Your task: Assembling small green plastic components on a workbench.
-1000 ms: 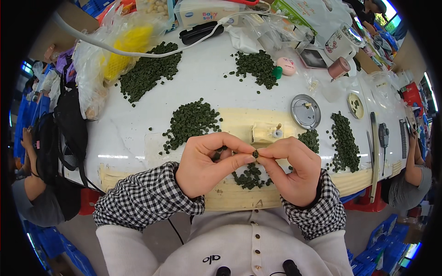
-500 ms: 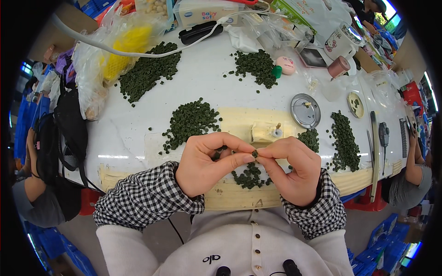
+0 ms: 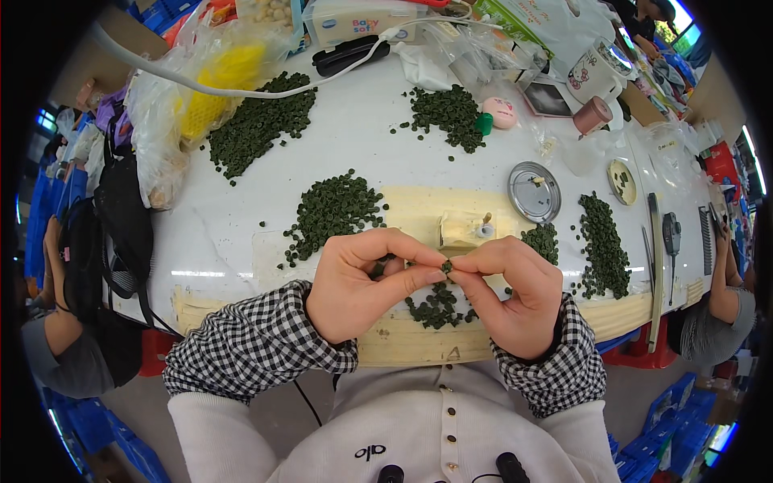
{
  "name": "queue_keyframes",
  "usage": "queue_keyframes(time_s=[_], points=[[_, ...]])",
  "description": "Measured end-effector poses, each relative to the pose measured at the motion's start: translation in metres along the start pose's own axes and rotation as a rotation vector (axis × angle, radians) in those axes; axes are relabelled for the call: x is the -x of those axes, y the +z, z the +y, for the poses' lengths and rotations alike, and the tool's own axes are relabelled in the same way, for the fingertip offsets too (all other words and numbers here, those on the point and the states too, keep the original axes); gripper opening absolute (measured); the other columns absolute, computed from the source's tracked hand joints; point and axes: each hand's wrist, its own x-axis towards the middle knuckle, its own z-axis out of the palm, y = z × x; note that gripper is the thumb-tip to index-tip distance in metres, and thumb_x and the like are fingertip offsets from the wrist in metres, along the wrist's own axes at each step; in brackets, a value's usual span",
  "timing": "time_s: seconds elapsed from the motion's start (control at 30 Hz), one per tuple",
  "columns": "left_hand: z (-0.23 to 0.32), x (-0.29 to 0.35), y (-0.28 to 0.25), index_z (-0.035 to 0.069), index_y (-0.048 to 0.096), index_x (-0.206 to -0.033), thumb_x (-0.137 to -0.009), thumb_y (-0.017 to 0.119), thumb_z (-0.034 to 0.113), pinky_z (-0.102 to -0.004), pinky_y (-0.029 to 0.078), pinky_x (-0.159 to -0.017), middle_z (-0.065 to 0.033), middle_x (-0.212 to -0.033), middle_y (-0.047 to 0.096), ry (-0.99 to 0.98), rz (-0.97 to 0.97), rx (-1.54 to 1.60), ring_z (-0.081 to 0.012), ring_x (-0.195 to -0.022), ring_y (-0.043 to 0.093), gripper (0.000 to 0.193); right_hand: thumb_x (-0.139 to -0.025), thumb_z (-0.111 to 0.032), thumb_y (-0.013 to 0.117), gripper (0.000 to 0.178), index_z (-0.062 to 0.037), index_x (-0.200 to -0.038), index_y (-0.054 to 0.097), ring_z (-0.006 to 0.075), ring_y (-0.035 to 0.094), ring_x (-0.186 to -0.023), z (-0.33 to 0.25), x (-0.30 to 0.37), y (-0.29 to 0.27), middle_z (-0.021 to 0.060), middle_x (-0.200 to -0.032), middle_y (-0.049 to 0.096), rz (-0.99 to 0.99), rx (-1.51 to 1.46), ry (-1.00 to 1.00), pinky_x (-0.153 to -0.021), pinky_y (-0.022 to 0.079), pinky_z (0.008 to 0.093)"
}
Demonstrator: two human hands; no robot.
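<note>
Both my hands meet over the near side of the table. Between their thumbs and forefingers sits a small dark green round piece (image 3: 446,266), pinched from both sides. My left hand (image 3: 354,290) grips it from one side, and more green pieces show within its curled fingers. From the other side my right hand (image 3: 519,298) grips it, fingers bent. Just below the fingertips lies a loose heap of like green pieces (image 3: 436,309). A small block-shaped fixture (image 3: 463,231) with a short upright pin stands beyond my hands on a yellowish patch.
More green heaps lie at mid-left (image 3: 338,211), far left (image 3: 258,129), far centre (image 3: 447,117) and right (image 3: 604,249). A round metal dish (image 3: 534,193), a screwdriver-like tool (image 3: 671,233) and a mug (image 3: 597,74) stand rightward. A white cable (image 3: 241,94) crosses the far left.
Almost nothing differs. My fingertips have shifted very slightly around the small green piece, which both hands still pinch.
</note>
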Motion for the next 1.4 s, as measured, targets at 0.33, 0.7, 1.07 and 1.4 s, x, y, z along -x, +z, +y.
queue_keyframes(time_s=[0.33,0.7,1.07,1.4], points=[[0.013,-0.006,-0.005,0.000,0.067,-0.090,-0.079,0.072,0.003,-0.0174,0.033,-0.051,0.0050,-0.066,0.057,-0.189,-0.142,-0.080,0.0000,-0.054,0.037,0.012,-0.077,0.004,0.069,0.014,0.0019,-0.090,0.065,0.0178,0.063,-0.069,0.003,0.003,-0.006,0.0112,-0.082,0.064,0.057,0.047,0.030,-0.063,0.050,0.0256],[0.007,-0.016,-0.023,0.000,0.064,-0.088,-0.091,0.060,0.018,-0.0180,0.032,-0.046,0.0007,-0.067,0.059,-0.285,-0.250,-0.053,-0.0013,-0.049,0.037,0.019,-0.077,0.003,0.069,0.013,0.0018,-0.090,0.065,0.0176,0.063,-0.070,0.005,0.004,-0.008,0.0111,-0.082,0.065,0.078,0.017,0.028,-0.064,0.050,0.0257],[0.026,-0.007,-0.033,-0.001,0.046,-0.117,-0.092,0.042,-0.002,-0.0253,0.040,-0.071,-0.0111,-0.110,0.046,-0.323,0.478,1.057,-0.0157,-0.083,0.043,0.025,-0.077,0.003,0.068,0.011,0.0022,-0.087,0.065,0.0187,0.062,-0.070,0.006,0.003,-0.011,0.0113,-0.080,0.065,0.133,-0.031,0.033,-0.065,0.049,0.0261],[0.021,0.018,-0.012,-0.005,0.042,-0.122,-0.090,0.041,-0.009,-0.0262,0.047,-0.089,-0.0147,-0.115,0.047,-0.278,0.452,1.282,-0.0196,-0.100,0.050,0.032,-0.078,0.005,0.065,0.008,0.0046,-0.087,0.064,0.0164,0.060,-0.070,-0.006,0.014,-0.038,0.0104,-0.078,0.064,0.327,-0.036,0.091,-0.064,0.047,0.0249]])
